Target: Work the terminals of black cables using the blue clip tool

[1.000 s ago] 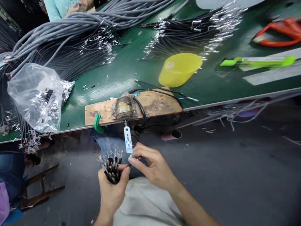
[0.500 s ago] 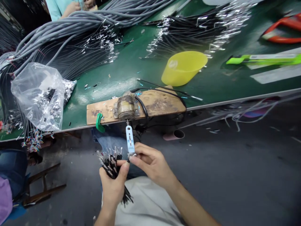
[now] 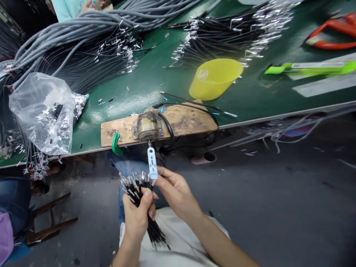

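My left hand is wrapped round a bundle of short black cables, with their silvery stripped ends fanned out above the thumb. Close by on the right, my right hand has thumb and forefinger pinched together at the lower end of a light blue slotted piece. A silvery cable end shows at those fingertips, but what they grip is mostly hidden. The blue piece hangs on the shaft of a small round motor, fixed to a wooden board at the bench edge.
On the green bench lie a clear plastic bag, a yellow cup, grey cables, black cables, a green cutter and orange-handled pliers. A green clamp sits at the board. Another person's sleeve shows behind.
The left thumb has drawn back from the blue piece and curls over the bundle. My right fingertips stay beside the blue piece's lower end. The view has shifted slightly.
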The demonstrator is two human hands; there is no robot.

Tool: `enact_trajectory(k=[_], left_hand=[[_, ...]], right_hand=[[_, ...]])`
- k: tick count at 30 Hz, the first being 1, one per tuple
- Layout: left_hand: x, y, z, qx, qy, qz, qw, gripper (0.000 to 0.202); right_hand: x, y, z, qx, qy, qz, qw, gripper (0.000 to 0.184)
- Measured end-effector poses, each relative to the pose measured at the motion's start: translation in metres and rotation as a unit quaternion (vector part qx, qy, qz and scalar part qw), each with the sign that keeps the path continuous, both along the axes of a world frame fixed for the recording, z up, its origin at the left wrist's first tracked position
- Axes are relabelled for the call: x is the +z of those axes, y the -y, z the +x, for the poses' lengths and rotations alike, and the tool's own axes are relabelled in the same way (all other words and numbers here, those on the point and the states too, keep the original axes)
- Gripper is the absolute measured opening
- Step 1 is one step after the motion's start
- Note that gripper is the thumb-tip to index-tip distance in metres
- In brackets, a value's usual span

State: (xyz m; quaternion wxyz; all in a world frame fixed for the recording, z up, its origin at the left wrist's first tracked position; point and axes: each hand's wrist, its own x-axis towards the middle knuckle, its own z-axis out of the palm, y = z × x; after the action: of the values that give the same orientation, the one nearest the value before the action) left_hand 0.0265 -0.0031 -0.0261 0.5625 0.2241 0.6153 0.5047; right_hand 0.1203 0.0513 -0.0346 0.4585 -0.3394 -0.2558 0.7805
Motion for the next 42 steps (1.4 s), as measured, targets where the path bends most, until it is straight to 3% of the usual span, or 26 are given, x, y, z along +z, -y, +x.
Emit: enact_trajectory(k=[2,6,8,13,15,17,19,20,24,27,29,34,37,42], left_hand=[[0.001,0.000,-0.002,-0.007,-0.006,-0.011,1.000,0.039],[0.001,0.001,-0.003,-0.022,0.006,-0.034,0.999,0.041],[0.000,0.002,-0.001,-0.022,0.030,-0.031,0.999,0.043],[-0.001,0.005,0.005,-0.001,0.058,0.014,0.998,0.038],[0.000,0.005,0.007,0.014,0.051,0.015,0.998,0.036],[0.002,0.004,0.006,0.033,0.045,0.003,0.998,0.036],[0.003,0.004,0.002,0.037,0.034,-0.001,0.999,0.033],[0.004,0.004,0.000,0.032,0.028,0.003,0.999,0.032],[0.006,0.003,-0.012,-0.008,-0.005,0.034,0.999,0.025],[0.008,0.003,-0.016,-0.016,-0.086,0.077,0.993,0.010],[0.009,0.003,-0.017,0.004,-0.125,0.094,0.988,0.006],[0.012,0.005,-0.018,0.029,-0.192,0.117,0.974,0.006],[0.018,0.002,-0.019,0.041,-0.217,0.128,0.967,0.007],[0.022,-0.010,-0.016,0.024,-0.149,0.095,0.984,0.010]], right_hand=[[-0.001,-0.005,0.007,-0.016,0.059,0.080,0.995,0.030],[0.005,-0.013,0.018,0.043,0.141,0.266,0.953,0.025],[0.005,-0.012,0.017,0.035,0.138,0.279,0.950,0.025],[0.002,0.002,0.002,-0.050,0.113,0.231,0.965,0.029],[0.003,0.008,-0.002,-0.115,0.175,0.269,0.940,0.025],[0.005,0.011,-0.002,-0.175,0.242,0.336,0.893,0.018],[0.007,0.010,0.002,-0.176,0.267,0.387,0.865,0.015],[0.008,0.009,0.004,-0.146,0.255,0.390,0.873,0.014],[0.008,-0.002,0.017,0.087,0.084,0.241,0.963,0.023],[0.008,-0.014,0.025,0.201,0.015,0.139,0.970,0.033],[0.010,-0.026,0.027,0.200,0.029,0.112,0.973,0.034],[0.025,-0.053,0.017,0.062,0.086,0.097,0.990,0.046],[0.036,-0.057,0.006,0.068,0.068,0.115,0.989,0.050],[0.043,-0.052,-0.005,0.055,-0.009,0.076,0.996,0.045]])
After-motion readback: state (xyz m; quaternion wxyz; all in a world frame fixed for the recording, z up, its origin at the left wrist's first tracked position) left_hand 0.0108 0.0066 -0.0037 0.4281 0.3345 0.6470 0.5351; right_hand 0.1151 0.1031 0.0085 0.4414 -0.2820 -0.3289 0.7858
